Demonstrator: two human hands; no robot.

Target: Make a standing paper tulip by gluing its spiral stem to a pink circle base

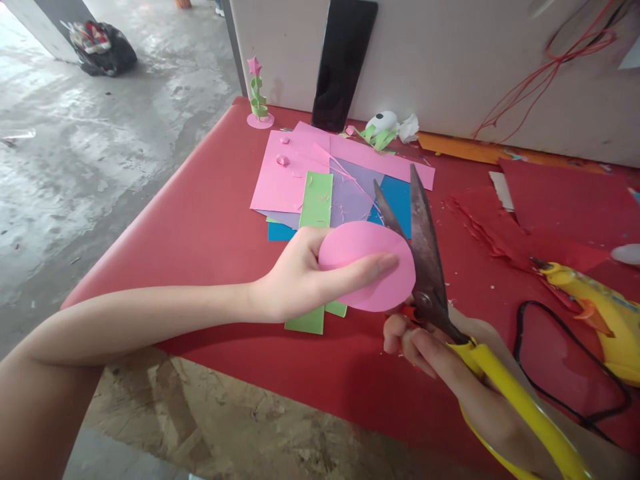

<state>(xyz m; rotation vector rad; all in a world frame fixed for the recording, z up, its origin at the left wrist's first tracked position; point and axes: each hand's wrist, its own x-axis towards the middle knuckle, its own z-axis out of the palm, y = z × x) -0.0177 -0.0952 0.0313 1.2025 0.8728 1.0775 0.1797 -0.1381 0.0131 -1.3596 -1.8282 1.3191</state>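
While pinched by left hand [298, 279], pink disc [356, 250] against scissors [426, 257] clasped in right hand [435, 357].

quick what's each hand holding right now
Left hand: closed, holding the pink paper oval.
Right hand: closed on the yellow-handled scissors, blades open at the oval's edge.

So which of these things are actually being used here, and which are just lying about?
In use: left hand, pink paper disc, right hand, scissors with yellow handles, blades open at the disc's edge.
Lying about: coloured paper sheets, yellow glue gun, paper flower, black phone.
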